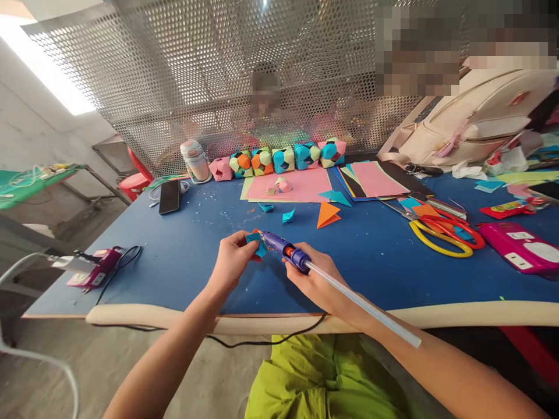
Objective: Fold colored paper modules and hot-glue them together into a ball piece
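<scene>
1. The left hand [236,256] has its grip closed, thumb and fingers pinching a small blue and orange folded paper [261,249] above the near part of the blue surface [183,250].
2. The right hand [317,276] has its grip closed around a purple glue gun [275,241]. The nozzle points left at the folded paper; whether the two touch is too small to tell.
3. A long, clear glue stick [362,302] juts from the back of the glue gun, over the right forearm.
4. Beyond the hands lie two small blue paper pieces [288,216], with an orange folded sheet [327,215] to their right and a blue paper triangle [338,198] just behind it.
5. Farther back, pink sheets [257,187] lie flat, a small pink ball [285,186] on them. Behind is a row of six paper balls [283,159] in pink, blue, orange and green, near a perforated panel [174,75].
6. At the left stand a bottle [196,164] and, lying nearer, a black phone [169,196]. A pink power strip [94,273] with a plug in it is near the left edge.
7. At the right are red and yellow scissor handles [479,237], a second power strip [524,247] and, behind them, a cream backpack [476,131].
</scene>
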The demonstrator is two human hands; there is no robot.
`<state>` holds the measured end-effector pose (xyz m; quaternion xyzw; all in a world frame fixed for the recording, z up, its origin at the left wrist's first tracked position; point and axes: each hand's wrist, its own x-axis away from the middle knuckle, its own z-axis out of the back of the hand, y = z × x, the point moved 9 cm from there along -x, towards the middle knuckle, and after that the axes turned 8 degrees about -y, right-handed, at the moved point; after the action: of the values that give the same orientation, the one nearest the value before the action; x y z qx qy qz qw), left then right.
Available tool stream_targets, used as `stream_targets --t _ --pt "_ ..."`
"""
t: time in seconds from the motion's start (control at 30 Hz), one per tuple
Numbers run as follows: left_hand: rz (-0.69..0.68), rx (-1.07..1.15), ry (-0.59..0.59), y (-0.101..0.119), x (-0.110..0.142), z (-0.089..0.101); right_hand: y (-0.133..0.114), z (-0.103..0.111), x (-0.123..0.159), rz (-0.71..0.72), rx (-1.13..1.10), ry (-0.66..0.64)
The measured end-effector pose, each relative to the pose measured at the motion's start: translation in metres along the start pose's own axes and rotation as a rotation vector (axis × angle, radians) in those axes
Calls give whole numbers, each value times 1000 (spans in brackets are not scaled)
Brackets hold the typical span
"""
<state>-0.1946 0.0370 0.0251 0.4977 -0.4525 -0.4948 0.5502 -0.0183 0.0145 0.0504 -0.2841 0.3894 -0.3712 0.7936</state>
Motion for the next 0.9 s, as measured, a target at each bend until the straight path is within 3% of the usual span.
stream_targets --t 0.2,0.47,0.6,0.7,0.77,0.9 --pt "16 14 -6 -2 0 -1 -2 -2 1 13 -4 -20" --pt "62 56 -34 -4 6 2 17 -1 4 -236 -170 -89" --pt "81 135 -11 0 25 14 15 -4 -17 -235 -223 -173" --pt "58 187 21 6 42 23 14 -22 -45 -213 -77 -300" --pt "48 228 35 8 52 23 17 -38 -63 -196 141 -362" --pt "72 288 4 2 65 5 31 -67 -80 -226 262 -378"
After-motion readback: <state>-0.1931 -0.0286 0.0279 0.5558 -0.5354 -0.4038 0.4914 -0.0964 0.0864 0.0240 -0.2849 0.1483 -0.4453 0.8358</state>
